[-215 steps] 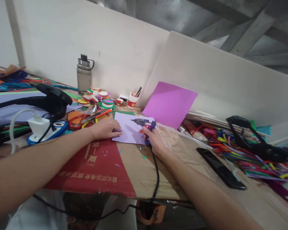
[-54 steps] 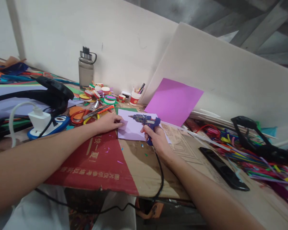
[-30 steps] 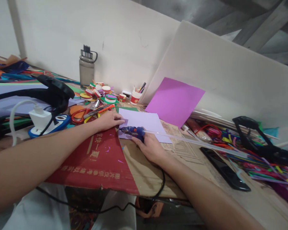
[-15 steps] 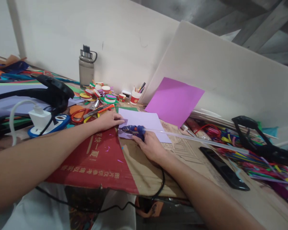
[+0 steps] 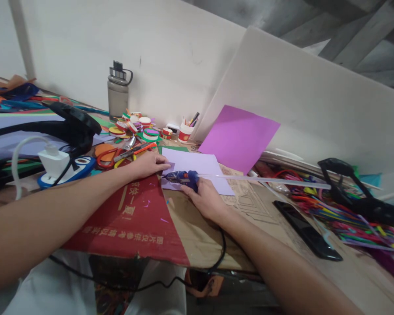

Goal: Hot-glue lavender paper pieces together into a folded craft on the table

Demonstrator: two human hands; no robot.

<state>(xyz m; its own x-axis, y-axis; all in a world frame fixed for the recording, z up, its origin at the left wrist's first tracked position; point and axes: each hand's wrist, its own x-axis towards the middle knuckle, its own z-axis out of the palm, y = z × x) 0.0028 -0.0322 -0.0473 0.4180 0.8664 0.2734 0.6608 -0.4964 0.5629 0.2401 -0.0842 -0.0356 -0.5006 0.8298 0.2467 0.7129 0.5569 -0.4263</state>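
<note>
A light purple sheet (image 5: 210,164) lies on the cardboard-covered table in the middle. My right hand (image 5: 206,199) is wrapped round a blue glue gun (image 5: 181,177), whose nozzle is over the sheet's left edge. A long translucent glue stick (image 5: 282,180) sticks out of the gun's back to the right. My left hand (image 5: 151,164) rests at the sheet's left edge, its fingers together; whether something small is between them is hidden.
Scissors (image 5: 110,156), a bottle (image 5: 118,94) and paper rings (image 5: 144,122) are at the back left. A magenta sheet (image 5: 239,138) leans behind. A phone (image 5: 307,229) lies right. The black cable (image 5: 223,251) hangs over the front edge.
The glue stick's far end has swung up and slightly left. Both hands have stayed almost where they were.
</note>
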